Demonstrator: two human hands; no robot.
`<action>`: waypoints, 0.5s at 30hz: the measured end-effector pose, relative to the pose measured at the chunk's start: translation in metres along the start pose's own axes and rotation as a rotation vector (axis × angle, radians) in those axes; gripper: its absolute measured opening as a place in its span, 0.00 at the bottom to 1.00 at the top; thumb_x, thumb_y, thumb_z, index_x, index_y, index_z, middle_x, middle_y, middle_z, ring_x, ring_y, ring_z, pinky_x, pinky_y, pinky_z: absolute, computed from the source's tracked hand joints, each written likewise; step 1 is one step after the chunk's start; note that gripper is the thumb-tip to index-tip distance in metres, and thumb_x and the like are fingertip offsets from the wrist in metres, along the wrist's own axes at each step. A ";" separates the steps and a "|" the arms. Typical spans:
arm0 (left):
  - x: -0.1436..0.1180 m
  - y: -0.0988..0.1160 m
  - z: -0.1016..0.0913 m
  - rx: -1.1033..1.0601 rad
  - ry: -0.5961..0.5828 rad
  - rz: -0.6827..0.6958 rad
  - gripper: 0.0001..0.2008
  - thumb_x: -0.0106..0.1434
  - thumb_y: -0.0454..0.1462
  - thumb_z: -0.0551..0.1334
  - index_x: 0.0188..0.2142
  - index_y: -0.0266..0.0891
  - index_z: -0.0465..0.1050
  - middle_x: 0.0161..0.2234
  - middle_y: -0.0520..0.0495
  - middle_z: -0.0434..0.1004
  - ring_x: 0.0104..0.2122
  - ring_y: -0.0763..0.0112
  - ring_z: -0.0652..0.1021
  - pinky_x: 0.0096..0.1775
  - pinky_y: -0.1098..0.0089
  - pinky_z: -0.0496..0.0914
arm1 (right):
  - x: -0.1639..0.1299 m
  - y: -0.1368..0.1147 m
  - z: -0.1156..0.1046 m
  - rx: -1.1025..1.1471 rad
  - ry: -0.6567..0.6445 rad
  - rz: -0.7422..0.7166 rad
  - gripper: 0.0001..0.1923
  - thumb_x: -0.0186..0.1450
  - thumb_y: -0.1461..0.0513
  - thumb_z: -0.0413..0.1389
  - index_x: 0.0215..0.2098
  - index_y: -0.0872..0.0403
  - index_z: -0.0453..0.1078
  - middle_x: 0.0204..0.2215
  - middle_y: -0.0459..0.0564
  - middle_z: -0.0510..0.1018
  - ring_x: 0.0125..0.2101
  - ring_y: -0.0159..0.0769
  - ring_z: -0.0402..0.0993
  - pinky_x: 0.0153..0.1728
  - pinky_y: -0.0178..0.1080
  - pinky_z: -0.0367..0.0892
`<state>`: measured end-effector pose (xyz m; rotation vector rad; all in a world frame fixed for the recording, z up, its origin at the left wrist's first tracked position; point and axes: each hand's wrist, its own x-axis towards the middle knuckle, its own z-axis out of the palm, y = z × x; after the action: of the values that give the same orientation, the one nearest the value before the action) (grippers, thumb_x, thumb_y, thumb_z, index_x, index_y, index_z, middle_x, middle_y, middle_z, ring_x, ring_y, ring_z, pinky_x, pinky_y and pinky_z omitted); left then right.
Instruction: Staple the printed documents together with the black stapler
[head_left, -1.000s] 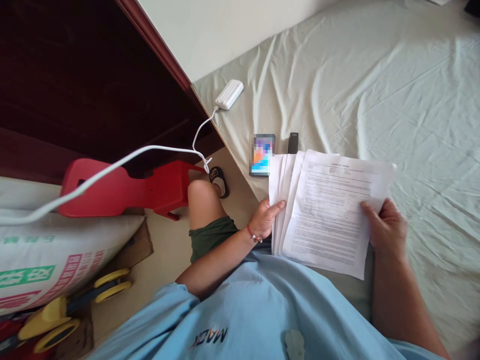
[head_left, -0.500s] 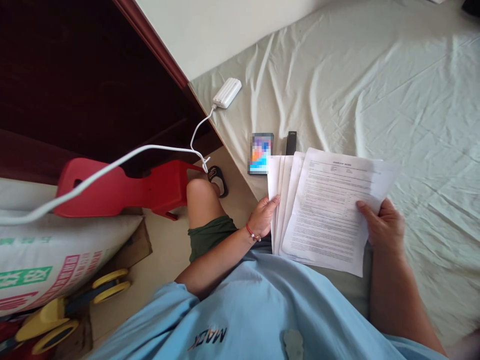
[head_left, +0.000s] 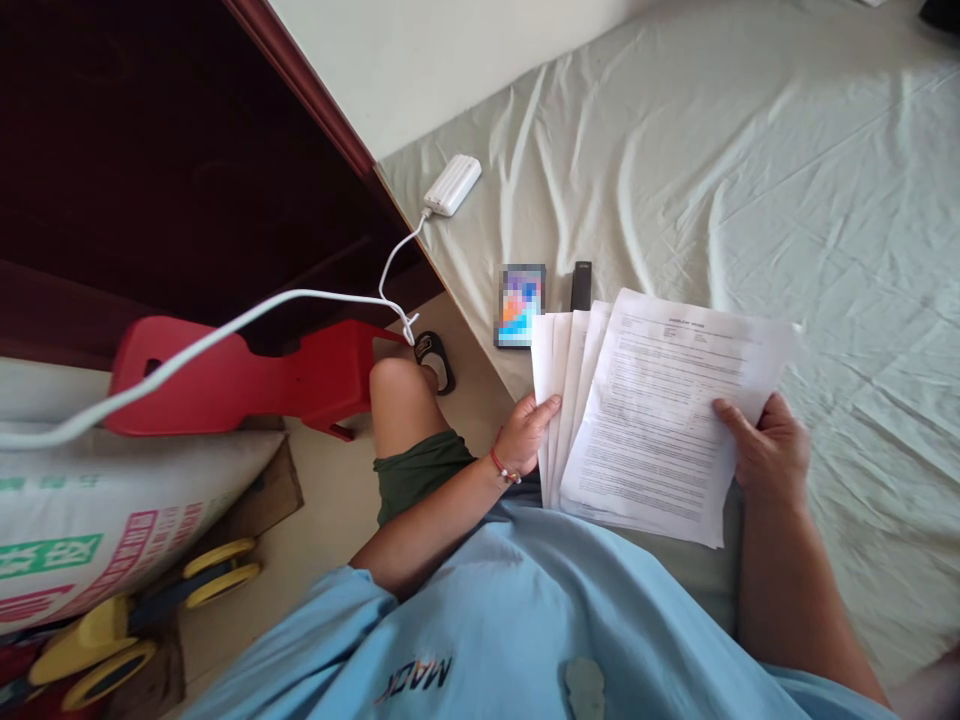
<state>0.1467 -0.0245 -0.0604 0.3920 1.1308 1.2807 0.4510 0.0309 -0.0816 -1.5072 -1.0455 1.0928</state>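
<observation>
I hold a fanned stack of printed paper sheets point(head_left: 652, 410) over my lap, at the edge of a bed. My left hand point(head_left: 525, 432) grips the stack's left edge, thumb on top. My right hand point(head_left: 765, 450) grips the right edge of the top sheet, thumb pressed on the print. Just beyond the papers, a phone point(head_left: 519, 305) with a lit screen and a small black device point(head_left: 580, 284) lie on the pale green bedsheet point(head_left: 750, 170).
A white power bank point(head_left: 452, 185) lies near the bed's corner, its white cable point(head_left: 225, 325) running left over a red plastic stool point(head_left: 247, 375). A dark wooden cabinet point(head_left: 150, 150) stands at left. A printed sack point(head_left: 112, 510) and yellow-wheeled toy point(head_left: 135, 620) sit at lower left.
The papers have shifted slightly up and left with both hands; the grip is the same.
</observation>
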 end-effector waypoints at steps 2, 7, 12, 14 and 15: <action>0.001 -0.002 -0.001 0.016 -0.025 0.010 0.27 0.48 0.54 0.80 0.40 0.39 0.84 0.40 0.44 0.88 0.56 0.50 0.82 0.62 0.56 0.72 | -0.001 -0.004 0.002 0.043 0.002 0.060 0.26 0.54 0.51 0.76 0.47 0.50 0.80 0.40 0.47 0.86 0.32 0.35 0.80 0.32 0.35 0.77; 0.000 -0.005 -0.003 0.079 -0.035 0.086 0.27 0.52 0.58 0.77 0.40 0.40 0.84 0.43 0.44 0.88 0.57 0.51 0.82 0.63 0.55 0.71 | -0.008 -0.011 0.003 0.028 -0.054 0.103 0.23 0.56 0.51 0.75 0.46 0.51 0.81 0.40 0.49 0.87 0.32 0.36 0.80 0.33 0.36 0.78; -0.006 -0.004 0.000 0.232 -0.217 0.153 0.28 0.60 0.57 0.73 0.50 0.39 0.84 0.51 0.41 0.87 0.57 0.50 0.82 0.64 0.53 0.71 | -0.013 -0.010 0.003 0.023 -0.170 0.015 0.20 0.61 0.52 0.73 0.48 0.48 0.79 0.42 0.46 0.85 0.38 0.38 0.81 0.36 0.38 0.79; -0.008 -0.003 0.002 0.272 -0.278 0.167 0.27 0.63 0.56 0.72 0.52 0.40 0.83 0.51 0.42 0.86 0.56 0.51 0.82 0.63 0.52 0.72 | -0.014 -0.012 0.005 0.079 -0.184 0.016 0.24 0.60 0.53 0.74 0.52 0.45 0.77 0.45 0.46 0.85 0.41 0.40 0.82 0.38 0.39 0.80; -0.008 -0.002 0.003 0.283 -0.296 0.177 0.26 0.64 0.55 0.71 0.53 0.41 0.83 0.51 0.42 0.86 0.56 0.51 0.82 0.63 0.52 0.72 | -0.014 -0.014 0.006 0.110 -0.180 0.025 0.26 0.59 0.53 0.75 0.53 0.44 0.76 0.46 0.45 0.85 0.42 0.40 0.82 0.38 0.39 0.80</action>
<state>0.1515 -0.0314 -0.0569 0.8805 1.0407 1.1682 0.4407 0.0213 -0.0670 -1.3571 -1.0723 1.3013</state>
